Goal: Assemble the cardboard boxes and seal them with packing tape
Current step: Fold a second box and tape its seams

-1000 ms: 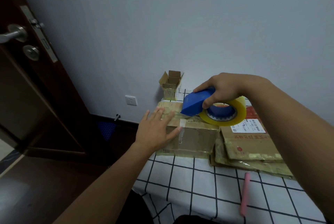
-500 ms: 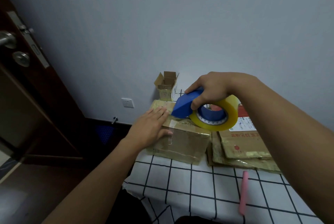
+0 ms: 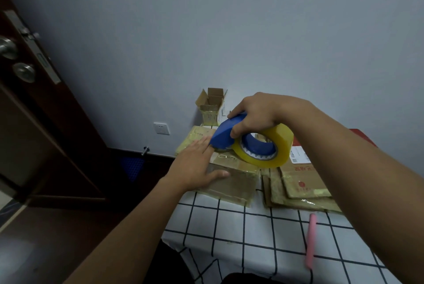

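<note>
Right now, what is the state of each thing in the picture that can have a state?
Box: closed, pressed down by the left hand.
Tape dispenser: gripped in the right hand, its front end on the box top.
Small box: flaps open, upright by the wall.
Flat boxes: folded flat, stacked.
Pink pen: lying loose on the tablecloth.
Door: open.

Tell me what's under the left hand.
The left hand lies flat on the closed box. The box top directly beneath the palm is hidden.
</note>
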